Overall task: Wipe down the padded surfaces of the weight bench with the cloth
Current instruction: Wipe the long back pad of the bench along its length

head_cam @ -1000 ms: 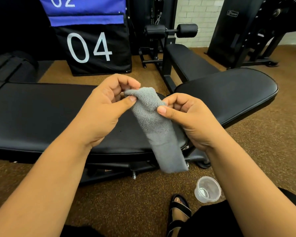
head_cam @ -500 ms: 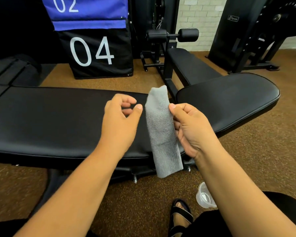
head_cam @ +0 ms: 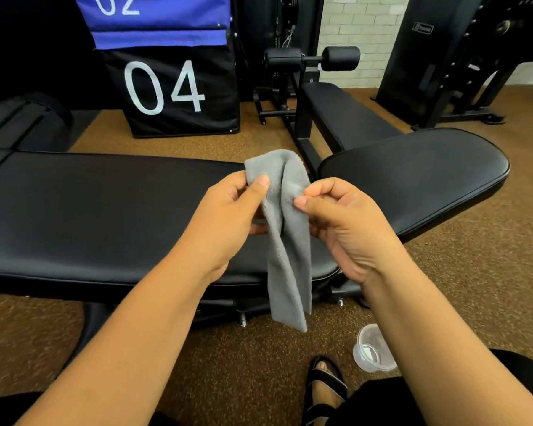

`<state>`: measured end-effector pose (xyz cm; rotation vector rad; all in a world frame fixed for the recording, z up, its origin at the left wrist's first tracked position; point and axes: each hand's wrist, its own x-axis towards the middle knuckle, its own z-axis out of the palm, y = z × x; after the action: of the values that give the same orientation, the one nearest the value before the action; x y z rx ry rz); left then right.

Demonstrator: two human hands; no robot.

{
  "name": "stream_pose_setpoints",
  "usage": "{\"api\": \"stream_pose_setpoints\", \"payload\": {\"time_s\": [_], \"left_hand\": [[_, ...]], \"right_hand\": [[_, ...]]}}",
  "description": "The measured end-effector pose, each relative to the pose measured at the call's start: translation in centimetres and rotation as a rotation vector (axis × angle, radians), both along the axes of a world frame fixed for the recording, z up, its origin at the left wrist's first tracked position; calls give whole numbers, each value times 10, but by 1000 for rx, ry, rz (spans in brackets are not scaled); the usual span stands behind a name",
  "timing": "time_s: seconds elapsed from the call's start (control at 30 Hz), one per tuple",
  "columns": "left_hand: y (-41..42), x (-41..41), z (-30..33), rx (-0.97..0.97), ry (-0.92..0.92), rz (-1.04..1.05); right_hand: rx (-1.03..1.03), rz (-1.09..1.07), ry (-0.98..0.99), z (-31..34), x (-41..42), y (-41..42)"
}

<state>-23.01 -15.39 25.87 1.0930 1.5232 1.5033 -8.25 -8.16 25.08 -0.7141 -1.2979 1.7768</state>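
A grey terry cloth [head_cam: 285, 241], folded into a long strip, hangs in the air in front of the black weight bench. My left hand [head_cam: 228, 219] pinches its upper left edge between thumb and fingers. My right hand [head_cam: 339, 222] pinches its upper right edge. The bench's long back pad [head_cam: 90, 216] stretches across the left and centre, directly behind both hands. Its seat pad [head_cam: 419, 170] angles off to the right. The cloth's lower end dangles past the front edge of the back pad, touching neither pad.
A clear plastic cup [head_cam: 373, 348] stands on the brown floor near my sandalled foot [head_cam: 323, 382]. Behind the bench are a second bench with roller pads [head_cam: 339, 58], a black "04" padded block [head_cam: 173, 87] and a dark machine [head_cam: 443, 56] at the back right.
My left hand, which had let go of the cloth half a second ago, has taken hold of its top edge again. Both hands now hold it, top spread wider.
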Motion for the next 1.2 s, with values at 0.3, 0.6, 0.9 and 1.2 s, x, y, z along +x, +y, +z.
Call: {"api": "stream_pose_setpoints", "payload": {"time_s": [0.3,0.6,0.9,1.2], "left_hand": [[14,-32,34,16,-1,1],[29,-56,77,286,138,44],[-27,-54,-3,-31,201,-54],[-27,-54,-14,-127,501,-19]], "right_hand": [[69,-41,53,31,3,37],[315,-58,173,63,-13,51],[158,148,-62,-31,17,19],[70,121,-265,-50,23,12]]}}
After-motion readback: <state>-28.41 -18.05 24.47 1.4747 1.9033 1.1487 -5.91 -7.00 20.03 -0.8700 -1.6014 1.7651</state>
